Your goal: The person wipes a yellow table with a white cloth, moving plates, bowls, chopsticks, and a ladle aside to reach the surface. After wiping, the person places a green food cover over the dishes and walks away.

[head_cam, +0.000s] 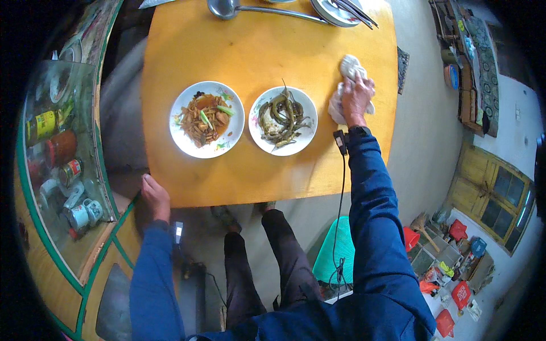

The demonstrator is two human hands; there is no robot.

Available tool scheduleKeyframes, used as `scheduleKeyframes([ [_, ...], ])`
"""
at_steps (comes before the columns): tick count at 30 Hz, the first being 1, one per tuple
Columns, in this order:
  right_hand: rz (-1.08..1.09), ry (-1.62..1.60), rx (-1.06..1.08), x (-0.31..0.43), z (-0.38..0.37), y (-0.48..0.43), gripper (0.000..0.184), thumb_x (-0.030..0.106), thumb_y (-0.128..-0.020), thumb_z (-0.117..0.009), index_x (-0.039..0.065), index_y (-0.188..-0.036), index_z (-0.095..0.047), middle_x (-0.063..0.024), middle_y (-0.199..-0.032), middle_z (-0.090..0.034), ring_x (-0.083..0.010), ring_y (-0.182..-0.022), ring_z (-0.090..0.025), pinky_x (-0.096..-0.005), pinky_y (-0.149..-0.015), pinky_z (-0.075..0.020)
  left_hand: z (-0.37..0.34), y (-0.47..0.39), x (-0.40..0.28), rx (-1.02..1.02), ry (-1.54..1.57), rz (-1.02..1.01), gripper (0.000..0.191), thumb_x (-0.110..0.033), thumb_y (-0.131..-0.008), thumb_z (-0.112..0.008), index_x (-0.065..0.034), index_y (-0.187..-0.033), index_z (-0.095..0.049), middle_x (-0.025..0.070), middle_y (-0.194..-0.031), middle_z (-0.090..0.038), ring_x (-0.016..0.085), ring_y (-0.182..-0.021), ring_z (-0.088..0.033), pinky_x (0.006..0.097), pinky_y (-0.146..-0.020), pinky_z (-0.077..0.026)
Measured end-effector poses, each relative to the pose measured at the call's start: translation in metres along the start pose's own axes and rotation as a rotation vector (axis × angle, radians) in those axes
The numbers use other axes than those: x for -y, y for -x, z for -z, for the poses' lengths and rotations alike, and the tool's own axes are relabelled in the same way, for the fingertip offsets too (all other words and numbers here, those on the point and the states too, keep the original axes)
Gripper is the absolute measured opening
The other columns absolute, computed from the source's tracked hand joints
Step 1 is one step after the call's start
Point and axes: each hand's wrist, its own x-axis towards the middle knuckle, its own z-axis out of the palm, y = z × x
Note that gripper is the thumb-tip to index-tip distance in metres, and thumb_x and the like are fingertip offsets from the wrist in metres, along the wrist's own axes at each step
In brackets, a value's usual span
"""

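My right hand [358,100] presses a crumpled white cloth [337,104] onto the right side of the yellow tabletop [273,179]. Part of the cloth bunches out beyond my fingertips. My left hand [155,196] is at the table's near left corner, fingers curled; whether it grips the edge is unclear. Left of the cloth stands a white plate [309,115] of cooked green peppers. Farther left is another white plate [179,140] with a brown saucy dish and green pieces on top.
A metal ladle [277,10] lies along the far edge, touching stacked plates [337,15] with chopsticks [354,10] on them. A glass-fronted cabinet [106,170] with jars and mugs stands close on the left. Below the table's right side is a turquoise basket [332,251]; a cable [342,192] hangs from my right wrist.
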Motion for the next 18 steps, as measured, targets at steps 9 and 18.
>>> scheduleKeyframes([
  [9, 0.436, -0.339, 0.364, 0.156, -0.014, -0.077, 0.046, 0.016, -0.086, -0.082, 0.017, -0.132, -0.08, -0.0189, -0.124, -0.069, -0.0438, -0.118, -0.064, -0.0529, -0.103, -0.0534, -0.01, 0.004, 0.009, -0.073, 0.03, -0.027, 0.049, -0.031, -0.118, -0.037, 0.0092, -0.114, -0.064, 0.0379, -0.115, -0.067, 0.057, -0.109, -0.061, 0.0565, -0.096, -0.05],
  [18, 0.796, -0.496, 0.462, 0.135, -0.01, -0.086, 0.05, 0.003, -0.079, -0.082, 0.019, -0.126, -0.082, -0.0137, -0.126, -0.071, -0.0385, -0.121, -0.065, -0.0505, -0.107, -0.053, -0.005, 0.002, 0.015, 0.018, 0.0, 0.07, 0.055, -0.035, -0.119, -0.037, 0.0131, -0.133, -0.06, 0.0388, -0.136, -0.062, 0.054, -0.126, -0.059, 0.0513, -0.109, -0.046],
])
